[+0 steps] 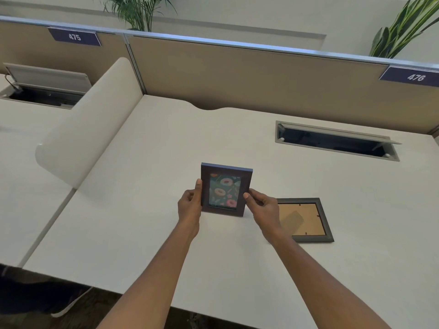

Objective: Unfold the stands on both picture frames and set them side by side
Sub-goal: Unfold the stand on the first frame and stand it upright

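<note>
A dark brown picture frame (224, 189) with a donut print stands upright on the white desk (147, 233), its front facing me. My left hand (190, 205) grips its left edge and my right hand (262, 206) pinches its right edge. Its stand is hidden behind it. A second, dark grey frame (306, 219) lies face down to the right, showing its brown backing with the stand folded flat. My right wrist covers that frame's left edge.
An open cable hatch (332, 142) is set into the desk at the back right. A tan partition (237, 74) closes off the back, and a curved white divider (88, 124) borders the left. The desk's front edge runs below my forearms.
</note>
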